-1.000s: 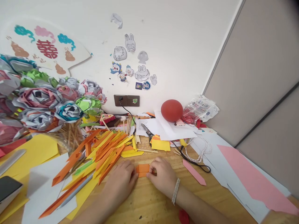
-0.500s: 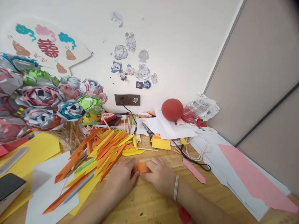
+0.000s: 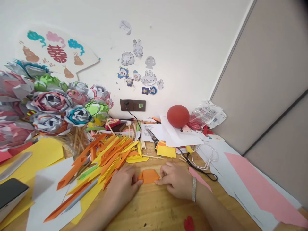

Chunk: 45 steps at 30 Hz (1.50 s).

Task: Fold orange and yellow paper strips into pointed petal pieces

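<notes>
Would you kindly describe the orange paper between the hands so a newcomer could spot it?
On the wooden table, find the orange and yellow strips. Right of them, the folded orange paper lies between the left hand and the right hand. Unlike the long strips, it is short and wide.

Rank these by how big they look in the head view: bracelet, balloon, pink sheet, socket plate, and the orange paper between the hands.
1. Pink sheet
2. Balloon
3. Socket plate and orange paper: too alike to rank
4. Bracelet
</notes>
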Available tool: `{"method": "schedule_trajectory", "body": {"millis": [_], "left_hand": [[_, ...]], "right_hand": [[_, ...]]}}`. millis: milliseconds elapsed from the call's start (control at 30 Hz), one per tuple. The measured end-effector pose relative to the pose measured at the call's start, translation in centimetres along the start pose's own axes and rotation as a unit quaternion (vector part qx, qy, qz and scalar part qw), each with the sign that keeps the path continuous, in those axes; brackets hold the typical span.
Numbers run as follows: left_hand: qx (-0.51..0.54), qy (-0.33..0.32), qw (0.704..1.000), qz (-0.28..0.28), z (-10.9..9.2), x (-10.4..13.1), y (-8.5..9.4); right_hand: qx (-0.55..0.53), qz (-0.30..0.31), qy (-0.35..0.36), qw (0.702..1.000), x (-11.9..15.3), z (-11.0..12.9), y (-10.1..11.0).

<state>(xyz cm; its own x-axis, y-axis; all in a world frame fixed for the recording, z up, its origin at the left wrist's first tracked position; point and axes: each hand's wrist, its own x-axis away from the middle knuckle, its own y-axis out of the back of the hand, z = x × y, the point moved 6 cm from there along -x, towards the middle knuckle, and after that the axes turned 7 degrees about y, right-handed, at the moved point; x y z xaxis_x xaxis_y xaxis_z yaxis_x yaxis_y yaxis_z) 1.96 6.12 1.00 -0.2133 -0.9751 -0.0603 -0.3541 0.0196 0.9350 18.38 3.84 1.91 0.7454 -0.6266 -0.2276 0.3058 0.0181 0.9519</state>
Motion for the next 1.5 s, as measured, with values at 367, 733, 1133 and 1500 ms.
{"method": "schedule_trajectory", "body": {"millis": [367,733,1133,1500], "left_hand": [[-0.072,-0.087,0.99,-0.088,-0.5,1.3,0.2],[-0.117,-0.172,0.974,-0.086,-1.7,3.3,-3.1],[-0.067,-0.265,0.962,0.002,-2.7,3.2,-0.2],[-0.104,-0.291,0.931,-0.194,-1.1,2.2,0.2]], "right_hand": [[-0.046,-0.037,-0.113,0.992,-0.4,-0.4,-1.7],[-0.136,-0.028,-0.104,0.985,-1.2,1.8,-3.4],[-0.013,-0.092,-0.012,0.996,-0.9,-0.3,-1.0],[0.106,-0.039,-0.002,0.994,-1.1,-0.9,-1.7]]}}
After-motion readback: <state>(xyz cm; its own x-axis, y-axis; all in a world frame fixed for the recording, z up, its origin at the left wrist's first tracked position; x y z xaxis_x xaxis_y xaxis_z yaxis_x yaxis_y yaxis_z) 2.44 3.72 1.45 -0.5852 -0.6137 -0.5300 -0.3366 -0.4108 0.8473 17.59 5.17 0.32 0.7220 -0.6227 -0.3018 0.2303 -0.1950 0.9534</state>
